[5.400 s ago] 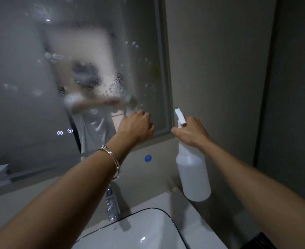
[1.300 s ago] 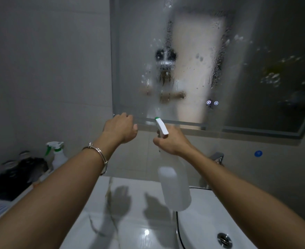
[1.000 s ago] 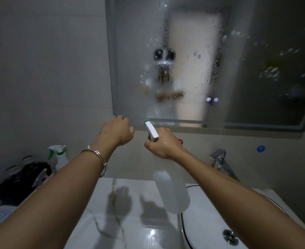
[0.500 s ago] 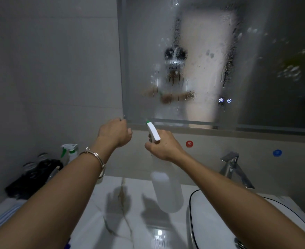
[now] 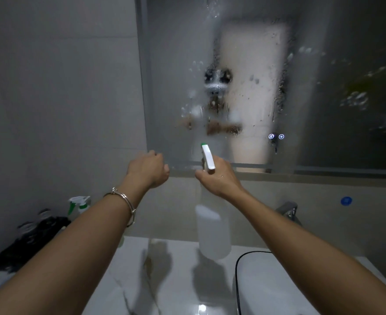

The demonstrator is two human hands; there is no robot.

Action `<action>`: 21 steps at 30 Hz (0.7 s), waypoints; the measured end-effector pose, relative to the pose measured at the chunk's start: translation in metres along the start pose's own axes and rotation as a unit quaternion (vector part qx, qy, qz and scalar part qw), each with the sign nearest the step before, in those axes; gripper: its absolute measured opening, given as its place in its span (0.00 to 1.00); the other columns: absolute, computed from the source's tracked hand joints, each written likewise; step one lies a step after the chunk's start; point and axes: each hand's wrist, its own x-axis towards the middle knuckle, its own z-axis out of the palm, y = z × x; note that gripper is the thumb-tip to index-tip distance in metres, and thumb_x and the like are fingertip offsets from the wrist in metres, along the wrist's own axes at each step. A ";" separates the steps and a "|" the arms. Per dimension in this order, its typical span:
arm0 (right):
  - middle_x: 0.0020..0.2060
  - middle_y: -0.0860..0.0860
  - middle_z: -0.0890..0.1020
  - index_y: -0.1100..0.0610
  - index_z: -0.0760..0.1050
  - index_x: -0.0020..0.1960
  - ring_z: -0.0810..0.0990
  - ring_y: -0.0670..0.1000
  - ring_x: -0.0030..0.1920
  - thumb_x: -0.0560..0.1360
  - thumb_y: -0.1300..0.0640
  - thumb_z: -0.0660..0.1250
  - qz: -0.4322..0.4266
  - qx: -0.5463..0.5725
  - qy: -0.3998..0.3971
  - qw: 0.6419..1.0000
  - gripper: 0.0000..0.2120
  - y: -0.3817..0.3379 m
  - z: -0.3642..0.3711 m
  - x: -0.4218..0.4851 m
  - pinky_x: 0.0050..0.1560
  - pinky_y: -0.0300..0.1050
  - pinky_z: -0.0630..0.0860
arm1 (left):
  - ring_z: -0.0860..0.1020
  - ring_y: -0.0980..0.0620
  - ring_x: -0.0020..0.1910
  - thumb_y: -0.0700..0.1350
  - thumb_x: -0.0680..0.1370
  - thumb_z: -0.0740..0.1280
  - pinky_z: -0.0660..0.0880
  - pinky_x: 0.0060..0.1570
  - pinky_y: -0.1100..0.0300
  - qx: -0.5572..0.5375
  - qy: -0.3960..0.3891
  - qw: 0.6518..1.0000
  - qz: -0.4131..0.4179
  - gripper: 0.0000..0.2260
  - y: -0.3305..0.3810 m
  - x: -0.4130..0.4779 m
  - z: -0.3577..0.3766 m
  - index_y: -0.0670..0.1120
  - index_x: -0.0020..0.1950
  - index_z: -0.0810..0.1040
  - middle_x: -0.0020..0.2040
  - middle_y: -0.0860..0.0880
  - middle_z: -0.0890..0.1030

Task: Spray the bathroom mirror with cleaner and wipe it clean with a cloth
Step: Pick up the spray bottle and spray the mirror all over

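The wall mirror [image 5: 255, 64] is fogged and covered with droplets and runs of spray. My right hand [image 5: 217, 178] grips the neck of a translucent white spray bottle [image 5: 212, 233]. Its white, green-tipped nozzle points up at the mirror's lower left part. My left hand [image 5: 147, 170], with a bangle on the wrist, is curled into a fist at the mirror's lower left corner. Nothing shows in that fist. No cloth is in sight.
A second spray bottle [image 5: 79, 203] with a green trigger and some dark items [image 5: 30, 242] sit at the counter's left end. The white marble counter [image 5: 164, 269] lies below, with a basin [image 5: 267, 280] and a chrome faucet [image 5: 287, 211] at right. Lit touch buttons [image 5: 276, 136] glow on the mirror.
Since 5.4 s ago, both hands and the bottle have gone from the mirror's right edge to its left part. Over the last second they have barely moved.
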 end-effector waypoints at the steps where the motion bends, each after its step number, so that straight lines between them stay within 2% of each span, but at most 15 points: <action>1: 0.30 0.49 0.74 0.54 0.66 0.35 0.72 0.53 0.33 0.67 0.51 0.64 0.004 0.000 0.015 1.000 0.10 0.003 -0.009 0.004 0.31 0.45 0.67 | 0.73 0.39 0.60 0.51 0.79 0.54 0.71 0.56 0.49 0.000 0.003 1.000 0.006 0.19 0.006 0.004 -0.003 0.42 0.64 0.71 0.63 0.41 0.72; 10: 0.30 0.52 0.76 0.60 0.70 0.37 0.74 0.58 0.34 0.62 0.49 0.60 0.030 -0.024 0.142 0.989 0.14 0.064 -0.088 -0.004 0.34 0.49 0.73 | 0.71 0.40 0.61 0.51 0.79 0.54 0.71 0.57 0.49 -0.004 -0.002 0.996 0.090 0.18 0.105 0.024 -0.006 0.41 0.62 0.71 0.62 0.40 0.72; 15: 0.36 0.52 0.79 0.57 0.72 0.42 0.76 0.58 0.38 0.65 0.51 0.64 0.077 -0.029 0.155 0.985 0.10 0.110 -0.143 -0.017 0.39 0.49 0.75 | 0.72 0.41 0.59 0.51 0.78 0.54 0.72 0.55 0.49 -0.017 -0.002 0.988 0.154 0.17 0.188 0.034 -0.005 0.43 0.60 0.72 0.61 0.41 0.73; 19: 0.31 0.50 0.75 0.58 0.70 0.41 0.74 0.58 0.35 0.67 0.54 0.65 0.116 -0.027 0.172 0.978 0.08 0.151 -0.187 -0.031 0.34 0.47 0.70 | 0.72 0.41 0.60 0.50 0.78 0.54 0.71 0.54 0.49 -0.034 -0.001 0.981 0.193 0.16 0.253 0.041 -0.008 0.43 0.60 0.72 0.61 0.42 0.73; 21: 0.32 0.51 0.75 0.57 0.71 0.42 0.76 0.58 0.35 0.68 0.56 0.65 0.136 -0.035 0.185 0.973 0.06 0.172 -0.206 -0.040 0.34 0.47 0.72 | 0.72 0.41 0.60 0.51 0.79 0.54 0.71 0.54 0.49 -0.043 -0.005 0.976 0.212 0.17 0.284 0.041 -0.008 0.43 0.61 0.71 0.62 0.42 0.73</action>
